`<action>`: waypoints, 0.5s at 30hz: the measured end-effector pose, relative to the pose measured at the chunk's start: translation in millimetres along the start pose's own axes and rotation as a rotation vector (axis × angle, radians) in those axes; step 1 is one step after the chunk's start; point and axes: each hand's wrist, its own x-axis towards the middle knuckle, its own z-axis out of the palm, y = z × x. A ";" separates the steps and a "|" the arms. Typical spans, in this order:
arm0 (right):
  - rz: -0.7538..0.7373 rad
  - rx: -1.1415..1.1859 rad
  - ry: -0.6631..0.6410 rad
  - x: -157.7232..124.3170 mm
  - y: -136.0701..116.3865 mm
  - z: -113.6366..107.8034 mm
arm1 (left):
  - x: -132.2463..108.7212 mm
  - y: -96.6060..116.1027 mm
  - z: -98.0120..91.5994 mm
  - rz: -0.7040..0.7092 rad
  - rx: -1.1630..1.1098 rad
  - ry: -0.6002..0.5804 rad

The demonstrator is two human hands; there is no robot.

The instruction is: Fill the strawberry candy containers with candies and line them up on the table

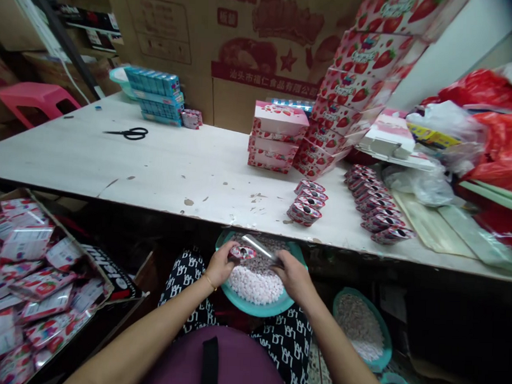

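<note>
- Packet [242,252], small and pink-red, was pinched at its side between the thumb and fingers of the left hand [219,265], with one end turned upward.
- Tube [260,248], slim and shiny, was gripped near its right end by the right hand [293,273]; its other end was slanted away just beside the packet, and whether the two were touching could not be told.
- Bowl [258,311], blue-green, was placed directly beneath both hands, with white pellets [256,284] heaped inside.
- Table [189,173], pale and worn, was set just beyond the grip; on it, past the right hand, a short row of packets [304,210] was lined up, and a longer row [375,207] was arranged farther right.
- Boxes [343,91] printed with strawberries were stacked behind the short row.
- Scissors [134,133] were laid well beyond and left of the left hand.
- Carton [106,265], filled with pouches [43,282], was stood well left of the grip.
</note>
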 end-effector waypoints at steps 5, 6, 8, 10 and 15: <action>-0.159 -0.212 0.047 17.7 -17.5 -20.1 | 28.4 45.6 25.9 0.055 -0.306 -0.070; -0.141 -0.248 0.083 23.0 -11.9 -28.2 | 36.2 56.1 30.4 0.066 -0.319 -0.051; -0.103 -0.287 0.182 35.5 7.3 -45.4 | 48.9 73.3 34.3 0.060 -0.333 -0.025; -0.092 -0.306 0.296 47.9 30.9 -60.4 | 53.6 79.7 27.2 0.024 -0.357 -0.022; -0.207 -0.332 0.536 46.0 58.4 -63.5 | 24.8 22.4 -67.5 0.049 -0.282 0.326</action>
